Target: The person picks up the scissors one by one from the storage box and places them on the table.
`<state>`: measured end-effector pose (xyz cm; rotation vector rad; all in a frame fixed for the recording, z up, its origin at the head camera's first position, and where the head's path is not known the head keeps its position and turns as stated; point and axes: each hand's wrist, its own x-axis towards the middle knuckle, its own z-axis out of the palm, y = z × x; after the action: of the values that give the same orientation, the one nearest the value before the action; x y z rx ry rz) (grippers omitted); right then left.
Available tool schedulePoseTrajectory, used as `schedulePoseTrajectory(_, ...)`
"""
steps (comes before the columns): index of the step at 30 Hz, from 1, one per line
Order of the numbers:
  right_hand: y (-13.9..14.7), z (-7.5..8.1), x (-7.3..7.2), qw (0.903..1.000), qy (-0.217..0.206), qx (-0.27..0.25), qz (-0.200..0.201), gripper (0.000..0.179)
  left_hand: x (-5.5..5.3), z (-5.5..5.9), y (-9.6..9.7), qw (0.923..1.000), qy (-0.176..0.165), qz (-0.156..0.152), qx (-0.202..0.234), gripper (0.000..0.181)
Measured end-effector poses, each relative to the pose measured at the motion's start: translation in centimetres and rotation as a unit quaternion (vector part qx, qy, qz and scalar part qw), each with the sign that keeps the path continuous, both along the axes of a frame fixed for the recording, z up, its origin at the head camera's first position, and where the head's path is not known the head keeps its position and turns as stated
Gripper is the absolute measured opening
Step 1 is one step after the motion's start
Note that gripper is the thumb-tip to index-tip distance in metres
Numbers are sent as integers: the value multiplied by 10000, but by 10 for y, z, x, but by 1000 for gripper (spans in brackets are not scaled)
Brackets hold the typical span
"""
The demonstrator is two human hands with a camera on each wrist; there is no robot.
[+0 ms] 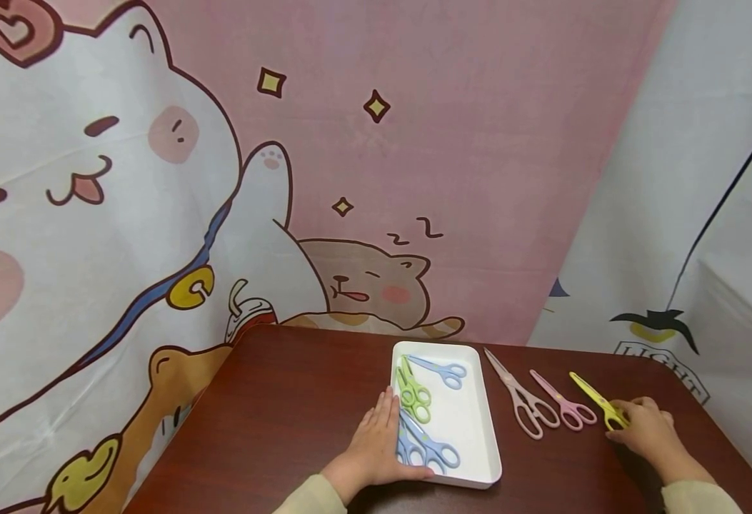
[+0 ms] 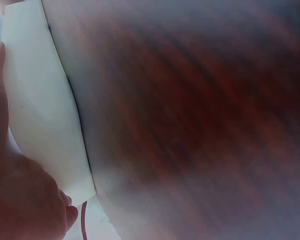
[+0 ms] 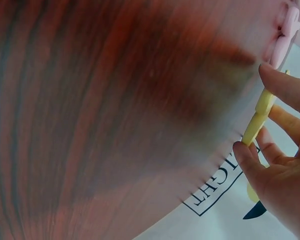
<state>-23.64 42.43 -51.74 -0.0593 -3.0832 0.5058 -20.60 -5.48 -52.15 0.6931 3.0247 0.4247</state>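
Note:
A white tray (image 1: 472,400) holds blue scissors (image 1: 450,375) at its far end, green scissors (image 1: 422,395) by the left wall and more blue scissors (image 1: 436,451), overlapping, at the near end. Against the tray's near left corner lies my left hand (image 1: 376,446), fingers straight along the left side and thumb along the near edge. The left wrist view shows the tray's outer wall (image 2: 45,100) beside that hand. On the right, my right hand (image 1: 650,432) grips the handles of yellow scissors (image 1: 597,396) between thumb and fingers. Their handle edge (image 3: 256,122) shows in the right wrist view.
Large pale pink scissors (image 1: 517,392) and smaller pink scissors (image 1: 565,403) lie on the dark wooden table (image 1: 286,407) between the tray and my right hand. A printed cloth (image 1: 478,143) hangs behind the table.

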Motion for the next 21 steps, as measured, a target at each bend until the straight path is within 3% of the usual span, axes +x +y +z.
schedulePoseTrajectory(7, 2, 1, -5, 9992, -391, 99, 5, 69, 0, 0, 0, 10000, -8, 30, 25, 132)
schedulePoseTrajectory(21, 5, -3, -10, 9990, -428, 123, 94, 69, -1, -4, 0, 9999, -21, -24, 143, 133)
